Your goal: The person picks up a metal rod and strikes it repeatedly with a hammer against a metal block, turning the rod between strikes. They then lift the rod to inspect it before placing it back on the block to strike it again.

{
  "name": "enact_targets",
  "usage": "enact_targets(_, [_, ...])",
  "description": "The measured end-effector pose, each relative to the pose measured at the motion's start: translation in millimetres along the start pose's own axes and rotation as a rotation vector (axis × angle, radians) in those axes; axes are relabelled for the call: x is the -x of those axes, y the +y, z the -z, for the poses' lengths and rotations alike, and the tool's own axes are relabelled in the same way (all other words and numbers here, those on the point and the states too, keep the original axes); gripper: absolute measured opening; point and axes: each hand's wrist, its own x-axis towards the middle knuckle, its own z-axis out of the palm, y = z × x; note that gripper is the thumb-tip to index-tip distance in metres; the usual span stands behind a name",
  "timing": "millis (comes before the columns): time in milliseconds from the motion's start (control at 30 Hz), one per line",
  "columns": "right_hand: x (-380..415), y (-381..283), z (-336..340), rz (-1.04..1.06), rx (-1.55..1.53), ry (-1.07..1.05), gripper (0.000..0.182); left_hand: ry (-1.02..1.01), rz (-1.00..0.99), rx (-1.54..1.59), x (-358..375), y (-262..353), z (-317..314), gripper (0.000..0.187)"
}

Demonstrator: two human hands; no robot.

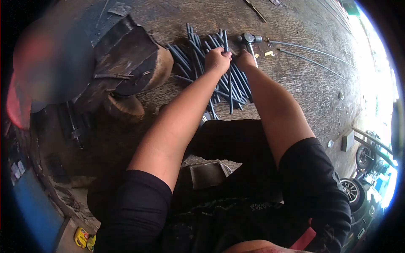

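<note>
My left hand (217,60) is closed around a dark metal rod (230,95), thumb laid along it, over a loose pile of similar cut rods (181,55) on the ground. The rod sticks out above and below my fist. Close by on the right is my right hand (245,59), its fingers mostly hidden behind the hand and smeared. A hammer (249,38) with a ball-shaped end and a light metal handle lies right beside that hand, the handle running along its outer side; I cannot tell whether the fingers grip it.
Two long thin rods (312,44) stretch off to the right. At left stand a wooden stump (162,67) with dark sheet metal and a blurred person (52,63). Wheels (351,190) are at the lower right, a yellow container (81,237) at the lower left.
</note>
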Motion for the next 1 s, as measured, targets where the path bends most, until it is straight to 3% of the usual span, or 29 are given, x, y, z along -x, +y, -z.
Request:
enact_targets(100, [8,-7,1,-0.035,-0.032,-0.038,0.041,0.07,-0.072,-0.164,-7,-16,-16,0.026])
enact_targets(133, [14,-11,2,-0.032,-0.037,-0.042,0.041,0.034,-0.018,-0.06,-5,-17,-17,0.028])
enact_targets(200, [24,-19,7,-0.071,0.167,-0.051,0.052,0.048,-0.008,-0.081,5,-14,-13,0.028])
enact_targets(300, [-3,-9,-9,-0.132,-0.05,-0.232,0.058,0.035,-0.022,-0.119,12,-11,-3,0.032])
enact_targets(367, [1,-13,-12,-0.142,-0.081,-0.225,0.057,0.065,-0.034,-0.197,16,-12,-3,0.038])
enact_targets(433, [-4,-15,-15,0.164,0.16,-0.345,0.056,0.096,-0.041,-0.257,20,-8,-3,0.043])
enact_targets(500, [-8,-16,-22,0.246,0.22,-0.291,0.061,0.137,-0.048,-0.285,18,-13,-5,0.043])
enact_targets(567, [-1,-17,-26,0.028,-0.033,-0.13,0.063,0.143,-0.069,-0.252,10,-26,-4,0.04])
enact_targets(600, [59,-57,36,-0.167,-0.134,-0.139,0.064,0.171,-0.101,-0.276,12,-32,-3,0.04])
enact_targets(733, [78,-52,49,-0.085,-0.13,-0.256,0.083,0.16,-0.075,-0.209,25,-23,26,0.032])
enact_targets(767, [82,-52,56,-0.058,-0.143,-0.24,0.083,0.103,-0.015,-0.115,29,-18,36,0.031])
enact_targets(867, [104,-52,72,-0.041,-0.101,-0.178,0.073,0.216,-0.028,-0.072,55,-2,57,0.027])
enact_targets(933, [137,-60,103,-0.051,-0.024,0.02,0.055,0.277,-0.052,-0.069,64,-1,68,0.027])
enact_targets(1000, [153,-60,123,-0.042,-0.008,0.114,0.049,0.278,-0.035,-0.027,96,22,83,0.025])
